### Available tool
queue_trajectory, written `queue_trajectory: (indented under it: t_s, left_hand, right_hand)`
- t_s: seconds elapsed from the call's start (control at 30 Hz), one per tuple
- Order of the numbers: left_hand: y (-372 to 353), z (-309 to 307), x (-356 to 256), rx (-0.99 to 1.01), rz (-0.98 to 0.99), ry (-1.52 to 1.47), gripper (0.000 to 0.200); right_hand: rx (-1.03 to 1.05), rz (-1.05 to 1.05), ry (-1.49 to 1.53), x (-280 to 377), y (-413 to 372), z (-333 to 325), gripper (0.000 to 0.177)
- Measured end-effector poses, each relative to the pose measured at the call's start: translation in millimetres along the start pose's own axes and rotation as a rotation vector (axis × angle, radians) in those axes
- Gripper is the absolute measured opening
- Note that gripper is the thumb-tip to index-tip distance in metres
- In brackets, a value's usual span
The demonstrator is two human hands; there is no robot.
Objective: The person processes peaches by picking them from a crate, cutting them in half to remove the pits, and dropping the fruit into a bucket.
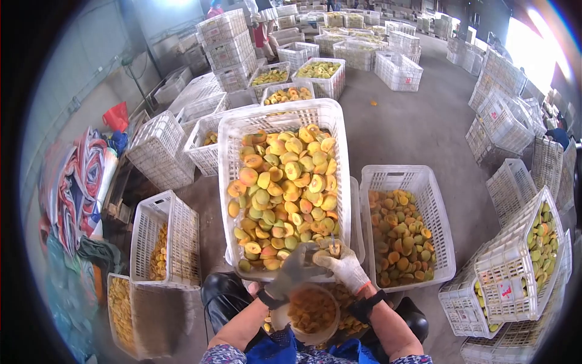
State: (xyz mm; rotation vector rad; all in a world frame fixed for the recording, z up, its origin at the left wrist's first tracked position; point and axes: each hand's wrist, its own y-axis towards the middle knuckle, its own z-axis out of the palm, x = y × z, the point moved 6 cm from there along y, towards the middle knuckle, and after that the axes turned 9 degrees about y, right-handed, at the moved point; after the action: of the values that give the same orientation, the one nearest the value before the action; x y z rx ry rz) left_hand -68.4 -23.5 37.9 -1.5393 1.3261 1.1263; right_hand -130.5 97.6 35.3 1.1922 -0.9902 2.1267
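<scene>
A large white plastic crate (336,121) full of halved yellow peaches (285,194) stands tilted in front of me. At its near edge my two gloved hands meet. My right hand (344,267), in a white glove, is closed around a slim upright tool (332,238) whose kind I cannot make out. My left hand (294,270), in a grey glove, is against the right fingers; motion blurs it, and whether it grips a fruit is hidden. Below the hands, between my knees, sits a round white tub (334,321) holding brownish-orange fruit pieces (309,308).
To the right stands a crate (438,206) of peach halves, with stacked, tilted crates (503,291) beyond. At left are more crates (182,242) and a heap of crumpled sacks (76,176). Crate stacks (227,48) and people fill the back. A fruit piece (373,103) lies on the floor.
</scene>
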Motion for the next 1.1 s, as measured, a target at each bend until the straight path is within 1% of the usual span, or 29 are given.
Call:
queue_trajectory:
  t_s: [0.03,0.07,0.13,0.17,0.23,0.27,0.3,0.33,0.37,0.4,0.47,0.5,0.53,0.57,0.6,0.63,0.67,0.7,0.73,0.8,0.87,0.9,0.93,1.03,1.07,1.1]
  left_hand:
    - [0,1,13,0.0,-0.071,-0.038,0.057]
    - [-1,1,24,0.001,-0.144,-0.076,0.055]
    - [-3,-2,20,0.002,-0.141,-0.106,0.054]
    - [-4,-3,19,0.004,-0.138,-0.135,0.053]
    - [-5,-6,20,-0.001,-0.14,-0.15,0.052]
    - [-5,-7,20,0.001,-0.139,-0.162,0.05]
    - [-4,-9,22,-0.002,-0.142,-0.164,0.05]
    - [-3,-13,18,-0.01,-0.029,-0.046,0.049]
    - [-2,-16,14,-0.016,0.081,0.072,0.048]
    - [-1,-17,17,-0.014,0.075,0.07,0.048]
    - [-1,-22,35,-0.139,-0.136,-0.372,0.048]
    - [4,-26,44,-0.168,-0.255,-0.666,0.049]
    - [8,-35,34,-0.236,-0.126,-0.706,0.047]
    - [5,-44,19,-0.217,-0.017,-0.838,0.047]
    - [5,-48,9,-0.185,0.054,-0.898,0.053]
    - [9,-53,23,-0.156,0.06,-0.884,0.06]
    - [8,-56,13,-0.154,0.027,-0.873,0.064]
    - [11,-57,2,-0.087,0.085,-0.845,0.065]
    - [15,-57,2,-0.079,0.103,-0.818,0.067]
    - [16,-51,-2,-0.044,0.121,-0.818,0.067]
    - [18,-46,7,-0.05,0.098,-0.801,0.066]
    - [18,-44,11,-0.063,0.09,-0.778,0.066]
    - [19,-41,14,-0.055,0.082,-0.782,0.066]
    - [16,-40,18,-0.096,0.074,-0.596,0.063]
    - [16,-37,18,-0.088,0.065,-0.598,0.063]
    - [16,-35,16,-0.087,0.083,-0.564,0.063]
  right_hand:
    - [-0.038,-0.033,0.11,0,0,1,0.047]
    - [-0.035,-0.032,0.106,2,0,2,0.047]
    - [0.005,0.042,0.045,5,-3,6,0.045]
    - [0.007,0.046,0.04,8,-4,7,0.045]
    - [0.007,0.084,0.057,9,-5,9,0.038]
    - [0.009,0.087,0.055,6,-3,11,0.038]
    - [0.006,0.029,0.157,4,1,12,0.036]
    - [0.003,-0.03,0.262,2,6,12,0.034]
    - [0.002,-0.026,0.264,-4,11,11,0.034]
    - [-0.015,-0.053,0.253,-9,17,7,0.034]
    - [-0.043,-0.055,0.243,-22,26,-3,0.034]
    - [-0.047,-0.087,0.162,-23,33,-6,0.034]
    - [-0.048,-0.106,0.083,-27,39,-9,0.035]
    - [0.029,-0.42,-0.35,-18,38,-8,0.035]
    - [0.128,-0.725,-0.778,-16,30,-1,0.036]
    - [0.133,-0.861,-0.925,-12,25,2,0.039]
    - [0.137,-0.999,-1.071,-8,15,8,0.043]
    - [0.081,-0.683,-0.914,-6,21,4,0.047]
    - [0.021,-0.387,-0.753,-9,28,-1,0.05]
    - [0.037,-0.348,-0.777,-14,27,-1,0.053]
    - [0.04,-0.605,-0.805,5,10,15,0.051]
    - [-0.019,-0.544,-0.689,12,5,15,0.045]
    - [-0.028,-0.536,-0.688,12,3,14,0.045]
    - [0.091,-0.625,-0.736,12,-8,19,0.035]
    - [0.084,-0.617,-0.733,10,-8,15,0.035]
    - [0.052,-0.847,-1.033,12,-16,21,0.033]
